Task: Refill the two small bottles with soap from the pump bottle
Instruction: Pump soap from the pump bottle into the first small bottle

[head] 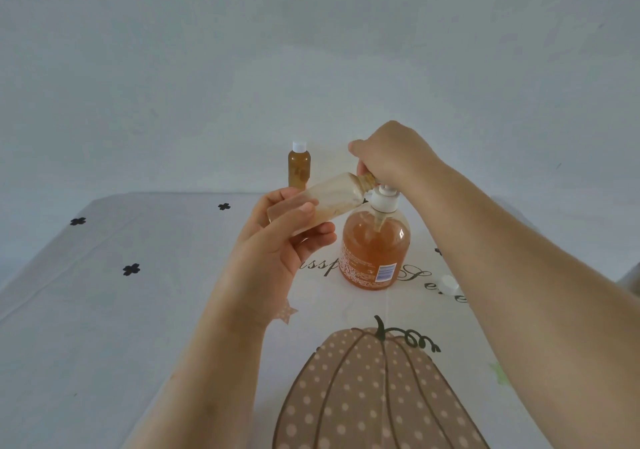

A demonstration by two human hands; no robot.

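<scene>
Small bottle (332, 196): gripped mid-body in curled left hand (280, 241), tilted to nozzle; judged light, squeezable, soap-slick. Pump bottle (374, 251) head covered by curled right hand (391, 154).

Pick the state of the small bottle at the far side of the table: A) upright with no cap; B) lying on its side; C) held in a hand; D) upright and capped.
D: the far small bottle stands upright by itself with a white cap on its neck.
</scene>
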